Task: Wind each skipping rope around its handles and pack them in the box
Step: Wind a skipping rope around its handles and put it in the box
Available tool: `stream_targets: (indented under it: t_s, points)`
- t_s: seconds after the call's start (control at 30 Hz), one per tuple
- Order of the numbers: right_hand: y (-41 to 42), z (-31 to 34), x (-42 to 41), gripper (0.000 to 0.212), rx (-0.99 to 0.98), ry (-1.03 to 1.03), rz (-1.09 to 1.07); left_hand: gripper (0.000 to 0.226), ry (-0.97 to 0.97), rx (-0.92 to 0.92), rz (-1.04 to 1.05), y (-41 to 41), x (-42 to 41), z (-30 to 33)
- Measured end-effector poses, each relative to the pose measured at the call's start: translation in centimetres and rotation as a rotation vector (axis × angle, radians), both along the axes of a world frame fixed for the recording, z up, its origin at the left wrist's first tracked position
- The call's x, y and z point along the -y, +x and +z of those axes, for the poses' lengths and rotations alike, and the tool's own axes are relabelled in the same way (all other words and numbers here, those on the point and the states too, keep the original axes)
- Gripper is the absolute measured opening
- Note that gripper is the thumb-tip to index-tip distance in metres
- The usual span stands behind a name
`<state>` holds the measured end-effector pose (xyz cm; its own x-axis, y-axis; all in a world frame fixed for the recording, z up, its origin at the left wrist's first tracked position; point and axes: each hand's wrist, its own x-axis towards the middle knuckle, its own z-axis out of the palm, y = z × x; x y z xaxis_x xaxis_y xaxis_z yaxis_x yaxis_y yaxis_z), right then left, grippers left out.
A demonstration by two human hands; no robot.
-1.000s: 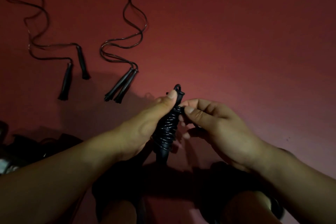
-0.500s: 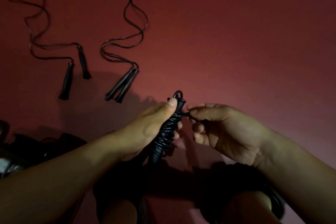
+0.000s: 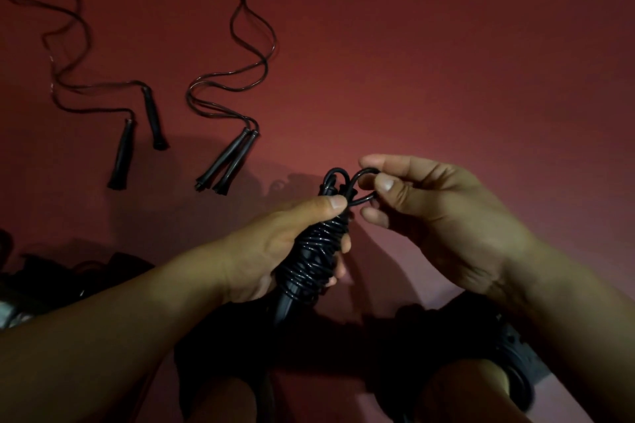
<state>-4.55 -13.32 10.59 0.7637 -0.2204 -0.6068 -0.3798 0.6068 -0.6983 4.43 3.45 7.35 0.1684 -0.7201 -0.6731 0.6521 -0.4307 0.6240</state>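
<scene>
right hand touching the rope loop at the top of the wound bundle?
Touching. Head view: right hand pinches the rope loop between thumb and fingers.

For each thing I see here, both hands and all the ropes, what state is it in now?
Left hand: grips the wound rope.
Right hand: pinches the rope's end loop.
Wound rope: coiled around its handles, loose end not yet tucked.
Middle rope: unwound on the floor, handles together.
Far left rope: unwound, handles apart.
</scene>
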Motion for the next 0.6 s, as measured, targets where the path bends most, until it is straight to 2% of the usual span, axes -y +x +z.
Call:
stream_targets:
  t_s: [0.1,0.17,0.23,0.33,0.5,0.6]
  points:
    - [0.15,0.30,0.07,0.032,0.029,0.126,-0.011,0.039,-0.017,-0.008,0.008,0.04,0.22,0.35]
    - [0.23,0.29,0.08,0.030,0.023,0.178,-0.011,0.043,-0.013,0.060,-0.009,0.07,0.20,0.27]
    - [0.30,0.26,0.01,0.028,-0.004,0.183,0.000,0.053,0.006,0.101,-0.034,0.18,0.11,0.21]
    - [0.27,0.16,-0.29,0.024,-0.057,0.133,0.034,0.061,0.018,0.068,-0.063,0.23,0.13,0.46]
    - [-0.02,-0.17,-0.36,0.021,-0.123,0.160,0.129,0.041,0.018,0.186,-0.106,0.57,0.18,0.16]
    - [-0.15,-0.06,-0.24,0.020,-0.108,0.265,0.121,0.053,0.027,0.166,-0.094,0.39,0.29,0.46]
